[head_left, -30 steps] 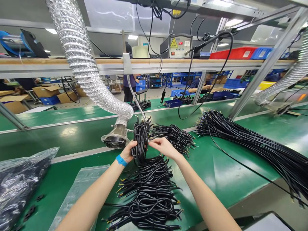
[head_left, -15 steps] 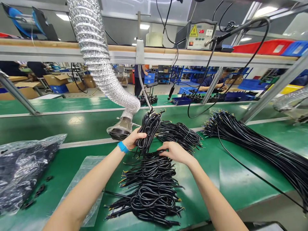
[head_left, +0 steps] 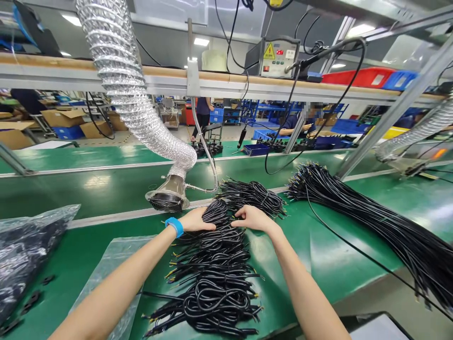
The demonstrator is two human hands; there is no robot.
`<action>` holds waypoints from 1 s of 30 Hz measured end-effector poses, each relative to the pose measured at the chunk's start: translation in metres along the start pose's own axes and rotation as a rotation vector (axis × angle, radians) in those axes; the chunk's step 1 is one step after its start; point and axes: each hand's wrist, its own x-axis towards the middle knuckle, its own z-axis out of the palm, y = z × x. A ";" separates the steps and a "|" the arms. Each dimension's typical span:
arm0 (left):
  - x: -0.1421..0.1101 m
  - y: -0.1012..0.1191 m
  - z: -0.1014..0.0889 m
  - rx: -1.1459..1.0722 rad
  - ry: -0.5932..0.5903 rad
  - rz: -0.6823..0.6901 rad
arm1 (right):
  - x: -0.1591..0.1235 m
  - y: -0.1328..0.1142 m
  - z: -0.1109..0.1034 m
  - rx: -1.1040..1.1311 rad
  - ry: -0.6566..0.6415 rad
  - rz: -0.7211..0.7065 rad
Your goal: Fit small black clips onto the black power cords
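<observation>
The left hand [head_left: 193, 220] is set against the left side of a coiled black cable bundle [head_left: 216, 212], its thumb stretched along the near side; the other fingers are partly hidden, so how firmly the coil is gripped cannot be told. By the right hand [head_left: 253, 219], the opposite side is met with thumb and bent fingers a little apart; whether a cable end is pinched there cannot be made out.

The bundle has just been lowered from a raised, upright hold and now lies low, at the far end of the row of coiled cable bundles [head_left: 215, 300]. It can be judged to have been added to that row, with only its position still being adjusted.

Just beyond, to the right, more tied cable coils [head_left: 262, 196] are heaped, and farther right a thick sheaf of uncoiled cables [head_left: 354, 212] is laid out. To the left, a fume extraction hood [head_left: 168, 196] is hung over the green worktop [head_left: 290, 264], with a clear plastic bag [head_left: 109, 264] lying nearer.
</observation>
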 end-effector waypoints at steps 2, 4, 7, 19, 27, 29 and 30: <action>0.002 -0.005 0.001 0.010 -0.009 -0.011 | -0.009 -0.004 -0.015 -0.113 0.035 0.063; 0.003 -0.006 -0.001 0.006 -0.023 -0.001 | -0.015 -0.012 -0.031 -0.147 0.074 0.047; 0.002 -0.004 -0.002 -0.012 -0.030 0.044 | -0.005 -0.030 -0.049 -0.128 0.208 -0.109; -0.003 -0.018 0.012 0.031 0.133 0.107 | 0.092 -0.038 -0.047 0.092 0.374 -0.131; -0.019 0.007 0.003 0.125 0.279 0.106 | -0.107 -0.057 -0.014 0.398 0.204 -0.259; -0.034 0.020 0.002 0.143 0.327 0.137 | -0.155 -0.070 0.006 0.338 0.154 -0.235; -0.045 0.028 0.004 0.163 0.341 0.159 | -0.174 -0.076 0.021 0.295 0.140 -0.229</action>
